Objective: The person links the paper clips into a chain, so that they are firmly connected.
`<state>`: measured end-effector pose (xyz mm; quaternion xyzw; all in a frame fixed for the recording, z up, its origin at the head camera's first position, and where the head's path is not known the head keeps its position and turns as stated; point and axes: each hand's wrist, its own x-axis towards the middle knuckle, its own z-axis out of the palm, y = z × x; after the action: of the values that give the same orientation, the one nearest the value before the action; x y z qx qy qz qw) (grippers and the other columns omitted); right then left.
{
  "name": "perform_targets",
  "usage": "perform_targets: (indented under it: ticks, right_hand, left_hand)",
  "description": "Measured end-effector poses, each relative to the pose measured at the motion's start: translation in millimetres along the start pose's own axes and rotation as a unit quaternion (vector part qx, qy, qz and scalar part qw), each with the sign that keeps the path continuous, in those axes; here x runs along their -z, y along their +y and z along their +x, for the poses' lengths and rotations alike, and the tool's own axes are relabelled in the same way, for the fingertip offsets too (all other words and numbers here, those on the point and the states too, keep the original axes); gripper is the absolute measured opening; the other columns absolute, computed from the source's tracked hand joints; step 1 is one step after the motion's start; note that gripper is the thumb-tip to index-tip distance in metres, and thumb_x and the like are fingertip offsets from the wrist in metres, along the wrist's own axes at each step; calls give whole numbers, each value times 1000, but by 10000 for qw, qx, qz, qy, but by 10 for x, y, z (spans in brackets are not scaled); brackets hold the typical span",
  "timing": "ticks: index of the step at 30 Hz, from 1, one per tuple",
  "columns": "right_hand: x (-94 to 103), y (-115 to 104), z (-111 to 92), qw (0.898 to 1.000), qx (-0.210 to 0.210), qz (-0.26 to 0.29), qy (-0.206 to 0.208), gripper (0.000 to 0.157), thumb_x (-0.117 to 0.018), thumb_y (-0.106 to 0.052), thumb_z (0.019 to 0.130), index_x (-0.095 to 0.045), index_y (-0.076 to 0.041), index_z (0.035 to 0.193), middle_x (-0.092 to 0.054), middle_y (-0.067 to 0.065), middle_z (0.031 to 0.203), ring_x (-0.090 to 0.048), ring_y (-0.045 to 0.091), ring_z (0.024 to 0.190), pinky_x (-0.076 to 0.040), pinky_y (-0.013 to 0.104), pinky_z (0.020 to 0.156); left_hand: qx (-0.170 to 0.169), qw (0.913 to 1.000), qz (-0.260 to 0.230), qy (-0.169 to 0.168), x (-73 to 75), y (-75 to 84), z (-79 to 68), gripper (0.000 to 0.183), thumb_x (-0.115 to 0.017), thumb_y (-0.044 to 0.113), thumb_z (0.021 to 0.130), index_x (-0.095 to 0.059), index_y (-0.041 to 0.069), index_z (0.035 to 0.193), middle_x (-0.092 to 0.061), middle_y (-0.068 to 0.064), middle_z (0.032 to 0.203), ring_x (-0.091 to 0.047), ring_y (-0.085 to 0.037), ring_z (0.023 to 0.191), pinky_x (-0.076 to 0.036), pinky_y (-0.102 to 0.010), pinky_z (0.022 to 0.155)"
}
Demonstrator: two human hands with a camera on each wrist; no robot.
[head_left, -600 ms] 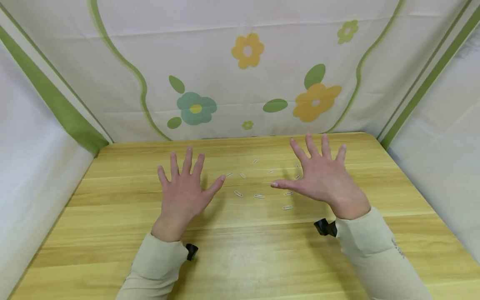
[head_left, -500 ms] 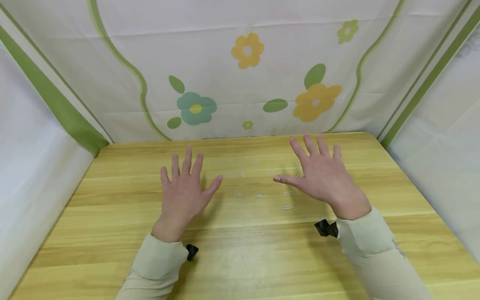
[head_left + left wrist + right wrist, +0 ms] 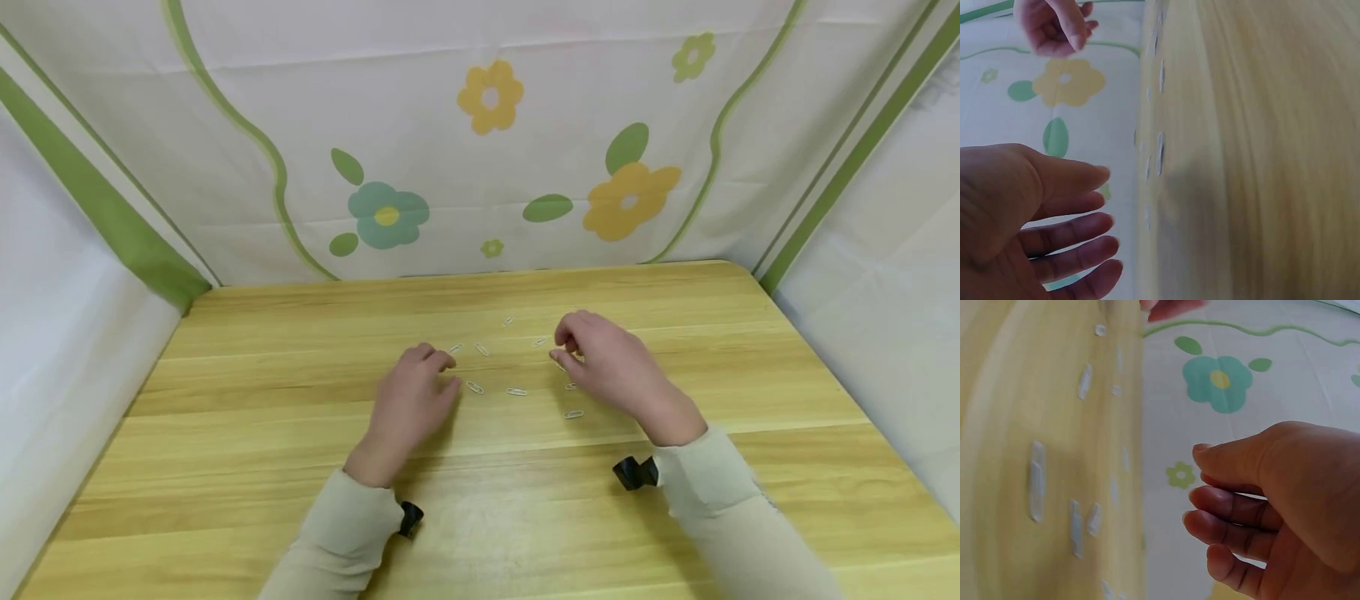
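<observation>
Several white paper clips (image 3: 516, 392) lie scattered over the middle of the wooden table. My left hand (image 3: 408, 400) hovers just left of them, its fingers relaxed and bent forward; one paper clip (image 3: 475, 387) lies right beside its thumb. In the left wrist view, nothing shows between the fingers of the left hand (image 3: 1035, 212). My right hand (image 3: 618, 367) hangs over the right side of the scatter with loosely curled fingers, near another paper clip (image 3: 540, 342). The right wrist view shows that hand (image 3: 1297, 500) holding nothing, above a paper clip (image 3: 1036, 481). Its palm hides part of the table.
The wooden table (image 3: 480, 517) reaches back to a white curtain (image 3: 450, 167) printed with flowers. White cloth (image 3: 75, 333) hangs at the left side and more white cloth (image 3: 885, 333) at the right. Small black mounts (image 3: 636, 473) sit at both cuffs.
Both hands, spread wide before, have bent their fingers inward. The left hand has moved right toward the paper clips; the right hand has drawn slightly left and nearer. The head view has shifted slightly.
</observation>
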<state>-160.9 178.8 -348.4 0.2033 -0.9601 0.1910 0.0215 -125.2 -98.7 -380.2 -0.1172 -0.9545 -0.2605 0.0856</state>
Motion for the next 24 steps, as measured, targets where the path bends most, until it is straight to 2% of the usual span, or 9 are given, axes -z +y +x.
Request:
perform_targets:
  ticks: [4,8,16,24]
  right_hand:
    - [-214,-46,53,9991,12,224,-365,14,-76,-18,101,-72,-9,111,-71,2,104,-67,19,94,-60,41,85]
    - [-392,-90,83,9972,67,353,-655,17,-79,-22,100,-74,-11,111,-71,-1,103,-66,16,92,-59,39,86]
    - [-528,-157,81,9969,71,295,-723,17,-83,-24,96,-75,-14,107,-69,-3,101,-65,14,93,-59,39,86]
    - [-579,-167,74,9968,16,378,-708,14,-83,-20,96,-74,-14,105,-68,-3,99,-65,13,90,-59,37,84]
  left_hand:
    - [170,9987,-255,-413,-121,49,10,21,-80,9,94,-78,2,114,-72,-13,114,-67,-32,107,-63,-47,82]
    - [280,9969,-267,-690,-218,85,18,22,-80,9,94,-78,4,115,-69,-12,116,-64,-30,108,-62,-45,79]
    - [352,9964,-442,-637,-295,115,12,18,-82,8,94,-79,5,111,-66,-11,114,-61,-30,108,-60,-45,83]
    - [305,9959,-723,-456,-335,60,-11,13,-80,5,94,-79,7,107,-66,-9,111,-60,-29,105,-57,-44,82]
